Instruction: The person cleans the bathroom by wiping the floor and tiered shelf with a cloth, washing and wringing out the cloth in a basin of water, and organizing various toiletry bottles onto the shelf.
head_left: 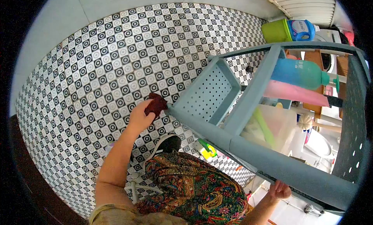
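Note:
My left hand (140,117) is closed around a dark red cloth (156,106). The cloth is right at the lower corner of a blue-grey plastic shelf rack (268,166); whether it touches is hard to tell. At the rack's near side, my right hand (280,190) has its fingers curled on the edge. On the rack are a blue-green pump bottle (299,73), a pink bottle (295,93) and a translucent tub (279,127) with something light green in it. The lowest tier is a perforated basket (208,94).
Black-and-white patterned tiles (116,65) cover the floor. A green container (276,31) and a blue bottle (302,30) stand beyond the rack. My shoe (167,145) is close to the rack, near a green-and-yellow package (206,149). A white stool-like leg (134,190) shows beside my knee.

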{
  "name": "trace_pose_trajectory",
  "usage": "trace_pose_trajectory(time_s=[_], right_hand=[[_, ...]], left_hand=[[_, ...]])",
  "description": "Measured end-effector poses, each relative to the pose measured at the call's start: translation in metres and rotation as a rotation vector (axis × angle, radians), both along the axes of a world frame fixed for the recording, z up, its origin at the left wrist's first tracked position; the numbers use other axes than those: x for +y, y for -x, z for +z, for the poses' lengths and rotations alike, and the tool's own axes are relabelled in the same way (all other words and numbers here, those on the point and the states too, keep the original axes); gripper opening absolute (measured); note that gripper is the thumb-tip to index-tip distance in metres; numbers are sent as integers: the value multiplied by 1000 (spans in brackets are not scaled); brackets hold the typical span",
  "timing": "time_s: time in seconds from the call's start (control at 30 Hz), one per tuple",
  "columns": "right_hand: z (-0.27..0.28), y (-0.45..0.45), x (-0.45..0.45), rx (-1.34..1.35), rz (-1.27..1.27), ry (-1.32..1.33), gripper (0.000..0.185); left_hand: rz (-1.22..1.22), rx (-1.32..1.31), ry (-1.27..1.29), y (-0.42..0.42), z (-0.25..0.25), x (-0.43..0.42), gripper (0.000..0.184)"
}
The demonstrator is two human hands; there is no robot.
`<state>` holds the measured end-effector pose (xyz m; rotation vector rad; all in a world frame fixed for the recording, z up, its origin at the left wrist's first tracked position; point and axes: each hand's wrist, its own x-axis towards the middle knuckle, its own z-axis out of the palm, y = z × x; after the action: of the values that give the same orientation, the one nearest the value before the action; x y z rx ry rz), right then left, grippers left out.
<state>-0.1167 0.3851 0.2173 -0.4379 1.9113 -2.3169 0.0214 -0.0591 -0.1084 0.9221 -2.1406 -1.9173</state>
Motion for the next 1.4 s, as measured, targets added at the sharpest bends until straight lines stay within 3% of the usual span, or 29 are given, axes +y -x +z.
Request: trace_pose_trajectory(time_s=[0.03,0.1,0.13,0.2,0.27,0.3,0.4,0.47,0.5,0.53,0.6,0.7,0.73,0.87,0.93,1.0,1.07,1.1,1.27,1.33,1.4], right_hand=[[-1,-1,-5,4,-2,7,51],[-3,-3,-14,-22,-43,11,29],[-8,-5,-27,-12,-45,25,29],[-12,-7,-62,-26,-120,91,13],[-9,-7,-94,-23,-122,78,25],[-5,-6,-100,-1,-13,-35,25],[0,-3,-112,46,159,-117,26],[2,-1,-119,51,273,-127,27],[7,-2,-125,96,324,-139,25],[8,-8,-127,12,222,-138,23],[9,-5,-124,72,305,-138,22],[11,-8,-128,77,254,-131,19],[10,-8,-127,68,231,-147,17],[9,-13,-131,40,186,-117,13],[12,-19,-142,89,178,-126,13],[9,-20,-146,77,186,-145,14],[11,-26,-154,-11,172,-173,14],[10,-27,-159,-5,145,-194,13],[6,-31,-189,-139,106,-237,14],[5,-27,-202,-117,128,-358,14],[9,-25,-218,-87,161,-504,17]], left_hand=[[-2,4,7,4,-5,7,45],[99,117,259,14,-29,35,49],[-55,177,298,14,-71,58,50],[-95,82,184,16,-16,68,53],[-237,-20,250,13,-15,59,53],[-377,-136,309,10,-14,50,53],[-495,-326,365,-4,16,23,48],[-361,-344,383,-20,31,6,43],[-207,-199,458,-33,28,0,37],[-202,-218,447,-41,53,-13,33],[-148,-317,507,-63,60,-33,29],[19,-238,670,-102,57,-56,27],[-70,-388,533,-113,47,-67,28],[-206,-570,445,-187,-32,-79,49],[-204,-707,306,-191,-10,-72,57],[-275,-780,311,-201,-24,-73,62],[-285,-853,253,-186,17,-63,61],[-309,-855,351,-183,22,-59,59],[-227,-543,325,-189,-8,-75,52],[-167,-584,440,-166,58,-57,50],[-183,-519,445,-162,54,-62,49]])
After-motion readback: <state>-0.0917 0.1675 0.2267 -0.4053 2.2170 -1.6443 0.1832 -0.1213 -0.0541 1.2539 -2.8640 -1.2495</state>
